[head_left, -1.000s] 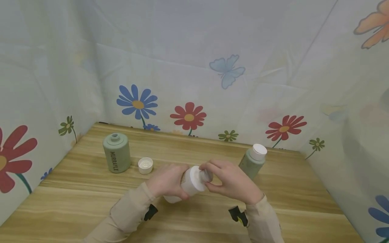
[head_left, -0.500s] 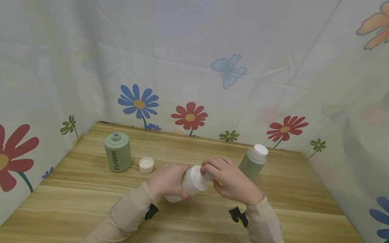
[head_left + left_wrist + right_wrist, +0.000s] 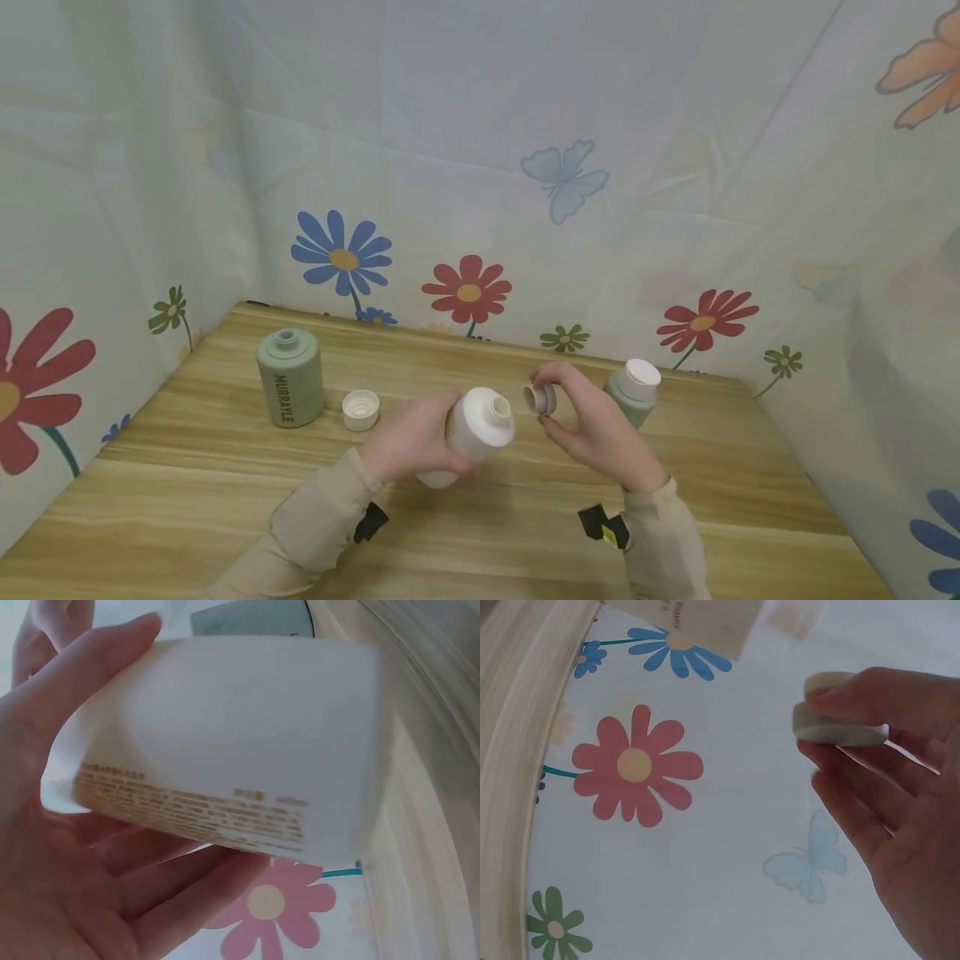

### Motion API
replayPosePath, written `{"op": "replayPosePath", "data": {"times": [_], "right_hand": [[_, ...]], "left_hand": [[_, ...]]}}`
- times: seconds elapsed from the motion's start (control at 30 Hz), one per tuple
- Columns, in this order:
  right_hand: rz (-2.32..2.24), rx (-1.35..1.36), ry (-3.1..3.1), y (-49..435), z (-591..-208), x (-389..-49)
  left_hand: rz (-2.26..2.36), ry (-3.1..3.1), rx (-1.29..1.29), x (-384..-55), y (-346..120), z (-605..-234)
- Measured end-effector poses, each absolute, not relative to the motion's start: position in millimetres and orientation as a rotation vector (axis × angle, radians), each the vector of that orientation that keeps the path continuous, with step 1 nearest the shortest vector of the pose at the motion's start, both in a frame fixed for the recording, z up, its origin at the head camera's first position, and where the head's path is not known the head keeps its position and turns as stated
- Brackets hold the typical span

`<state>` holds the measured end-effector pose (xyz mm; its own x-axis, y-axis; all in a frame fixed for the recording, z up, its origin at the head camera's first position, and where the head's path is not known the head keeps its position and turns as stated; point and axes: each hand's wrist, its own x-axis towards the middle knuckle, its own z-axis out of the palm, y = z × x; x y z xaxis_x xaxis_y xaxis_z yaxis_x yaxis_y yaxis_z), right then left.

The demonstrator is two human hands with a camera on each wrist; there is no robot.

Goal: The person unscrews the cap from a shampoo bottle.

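My left hand (image 3: 416, 442) grips a white bottle (image 3: 476, 427) around its body, tilted with its bare neck toward the right. Small brown print runs along the side of the bottle (image 3: 247, 727) in the left wrist view. Just right of the neck, my right hand (image 3: 600, 429) pinches a small pale cap (image 3: 538, 400) between thumb and fingers, its hollow side toward the bottle. In the right wrist view the cap (image 3: 836, 724) shows a wider rim and a narrower part. Cap and bottle are apart.
A green bottle (image 3: 291, 383) lettered MURRAYLE stands uncapped at the left, with a white cap (image 3: 360, 411) lying hollow side up beside it. Behind my right hand is another green bottle (image 3: 632, 396) with a white cap on. A flower-printed cloth (image 3: 465, 167) hangs behind the wooden table (image 3: 480, 558).
The right hand has pulled the cap off the white bottle's neck and moved up and right with it. The left hand keeps its grip; the bottle has turned slightly, its opening now showing.
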<state>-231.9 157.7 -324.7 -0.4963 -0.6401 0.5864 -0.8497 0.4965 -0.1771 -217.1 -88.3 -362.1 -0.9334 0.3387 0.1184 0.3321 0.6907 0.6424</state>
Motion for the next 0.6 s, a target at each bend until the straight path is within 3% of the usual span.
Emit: {"op": "replayPosePath", "data": {"times": [0.6], "right_hand": [[0.89, 1.081, -2.553, 165, -368, -274]], "left_hand": [[1.378, 2.927, 0.417, -239, -92, -381]]}}
